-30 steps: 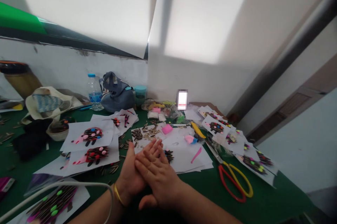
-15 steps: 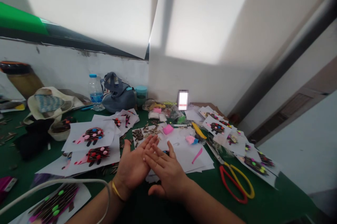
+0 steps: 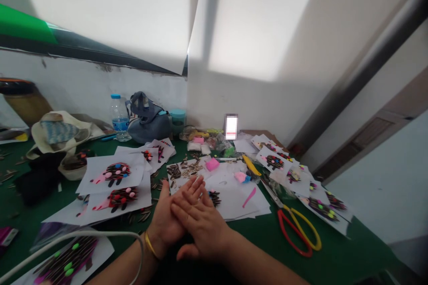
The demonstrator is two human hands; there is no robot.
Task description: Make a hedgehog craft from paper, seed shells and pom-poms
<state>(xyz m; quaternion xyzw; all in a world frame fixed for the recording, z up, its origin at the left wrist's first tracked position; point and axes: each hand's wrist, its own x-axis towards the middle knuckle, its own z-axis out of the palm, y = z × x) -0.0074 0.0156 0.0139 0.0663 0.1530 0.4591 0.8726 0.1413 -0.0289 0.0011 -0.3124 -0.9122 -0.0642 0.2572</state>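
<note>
L hand (image 3: 169,220) palm up, fingers extended; R hand (image 3: 203,227) laid flat across its palm, fingers straight, slightly spread. Can't tell if anything's btwn them. Both over front of green desk (image 3: 264,247), nr white sheets (image 3: 230,204) w/ pink tool (image 3: 249,197) & pink clay (image 3: 212,164) on top. Scissors (image 3: 284,209) to R, opp. side from hedgehog pics (image 3: 117,173).

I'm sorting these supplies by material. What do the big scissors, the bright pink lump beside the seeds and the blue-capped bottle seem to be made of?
Scissors: likely metal blades, greyish with a dull shine; smooth red and yellow handles, probably plastic or plastic-coated.
Pink lump: matte and irregular, perhaps modelling clay, though foam isn't ruled out.
Bottle: probably clear plastic, see-through and glossy.
</note>
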